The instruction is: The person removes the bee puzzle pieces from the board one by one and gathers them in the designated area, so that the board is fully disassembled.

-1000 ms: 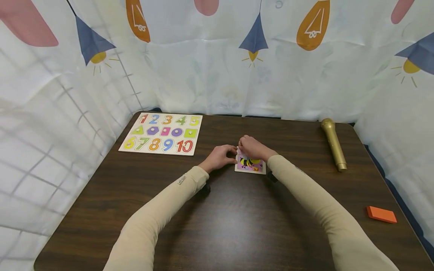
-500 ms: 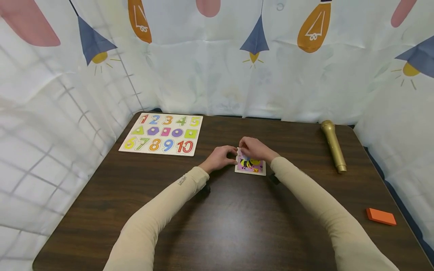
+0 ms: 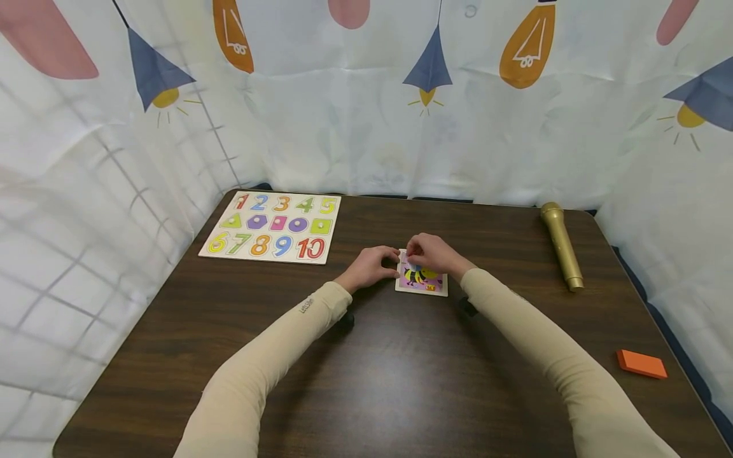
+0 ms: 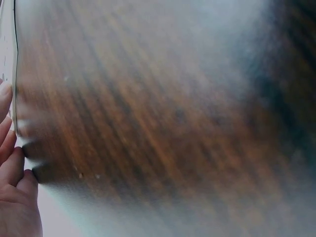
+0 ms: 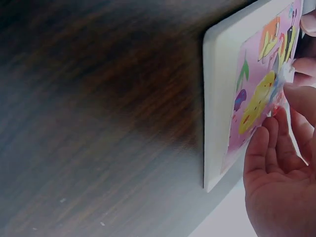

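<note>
A small wooden bee puzzle, pink with a pale rim, lies flat on the dark table. My left hand grips its left edge with curved fingers and thumb. At the puzzle's upper left part, my right hand bends over the picture. In the right wrist view, the thumb and fingers of that right hand pinch a small pale, shiny bit just over the picture; its kind is unclear. Only fingers of the left hand show at the left border of the left wrist view.
A number puzzle board with colourful digits and shapes lies at the table's back left. Toward the back right is a gold microphone. An orange block lies near the right edge. Printed white curtains enclose the back and sides.
My right hand has shifted slightly right and toward me over the puzzle, uncovering more of its upper left corner. The left hand and puzzle have stayed in place.
</note>
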Demonstrator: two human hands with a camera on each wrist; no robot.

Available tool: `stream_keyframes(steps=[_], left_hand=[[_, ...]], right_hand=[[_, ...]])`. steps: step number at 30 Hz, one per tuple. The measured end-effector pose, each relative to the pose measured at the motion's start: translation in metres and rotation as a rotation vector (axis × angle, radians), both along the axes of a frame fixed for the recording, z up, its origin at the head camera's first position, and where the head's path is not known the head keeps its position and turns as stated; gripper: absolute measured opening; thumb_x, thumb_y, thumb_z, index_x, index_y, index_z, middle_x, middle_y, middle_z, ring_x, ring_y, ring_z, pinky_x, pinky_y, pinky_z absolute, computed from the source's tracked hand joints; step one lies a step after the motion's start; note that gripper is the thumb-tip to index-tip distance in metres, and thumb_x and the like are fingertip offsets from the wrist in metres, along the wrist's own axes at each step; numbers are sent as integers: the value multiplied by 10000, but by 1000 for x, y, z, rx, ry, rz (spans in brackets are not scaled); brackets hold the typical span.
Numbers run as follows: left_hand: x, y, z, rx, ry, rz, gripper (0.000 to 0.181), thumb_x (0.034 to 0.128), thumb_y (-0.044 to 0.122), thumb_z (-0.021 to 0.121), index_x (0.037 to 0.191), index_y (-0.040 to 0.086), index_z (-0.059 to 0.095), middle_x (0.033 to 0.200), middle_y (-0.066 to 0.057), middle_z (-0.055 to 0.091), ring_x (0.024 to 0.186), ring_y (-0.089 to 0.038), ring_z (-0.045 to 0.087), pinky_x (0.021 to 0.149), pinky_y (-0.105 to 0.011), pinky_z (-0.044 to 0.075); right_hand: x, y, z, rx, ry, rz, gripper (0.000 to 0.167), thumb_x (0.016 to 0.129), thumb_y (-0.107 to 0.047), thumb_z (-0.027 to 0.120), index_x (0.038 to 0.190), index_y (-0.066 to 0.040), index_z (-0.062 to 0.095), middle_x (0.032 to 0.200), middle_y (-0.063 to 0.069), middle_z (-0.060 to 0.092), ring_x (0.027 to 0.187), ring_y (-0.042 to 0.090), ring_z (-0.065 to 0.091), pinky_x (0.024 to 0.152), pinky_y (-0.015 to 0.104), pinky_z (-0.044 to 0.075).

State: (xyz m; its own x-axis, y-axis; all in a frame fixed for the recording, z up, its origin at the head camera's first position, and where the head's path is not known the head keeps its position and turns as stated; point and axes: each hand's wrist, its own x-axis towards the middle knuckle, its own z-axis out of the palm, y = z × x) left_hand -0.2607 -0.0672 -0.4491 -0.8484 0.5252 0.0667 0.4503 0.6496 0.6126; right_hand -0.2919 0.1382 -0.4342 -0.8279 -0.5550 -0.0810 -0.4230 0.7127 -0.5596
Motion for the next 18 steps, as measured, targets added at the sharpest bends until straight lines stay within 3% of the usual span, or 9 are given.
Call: stream_keyframes(steps=[7, 18], left_hand=[[0, 0, 0, 3, -5, 3, 291, 837, 155, 785, 1086, 26, 706, 1291, -108, 629, 1229, -235, 562, 1066, -364, 409], [0, 0, 0, -8, -10, 8, 292, 841, 171, 783, 1088, 33, 710, 1305, -103, 621, 1240, -229, 554, 1070, -359, 404]], right_hand=[[4, 5, -2, -37, 2, 20, 268, 937, -126, 663, 1182, -18, 661, 1125, 114, 611, 1023, 253, 577, 937, 415, 500], [9, 7, -2, -59, -12, 15, 241, 944, -134, 654, 1176, -74, 684, 1128, 97, 579, 995, 242, 557, 913, 404, 504]])
